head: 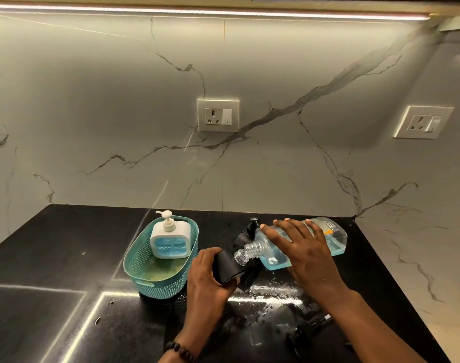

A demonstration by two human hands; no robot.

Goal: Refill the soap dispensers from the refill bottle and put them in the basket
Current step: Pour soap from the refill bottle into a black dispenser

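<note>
Hard to read the dark stuff here: the black dispenser (227, 267) blends into the black countertop (66, 258), and I can't tell where its opening is. There's another black pump dispenser (251, 227) behind, mostly hidden by the refill bottle (328, 239). Some small dark bits near the front right edge are too murky to name.

My left hand (206, 280) has its fingers wrapped around the black dispenser. My right hand (299, 247) grips the refill bottle, tipped sideways, neck right over the black one, blue liquid inside. The white dispenser (170, 238) stands in the teal basket (150, 286), just left of my left hand.
</note>
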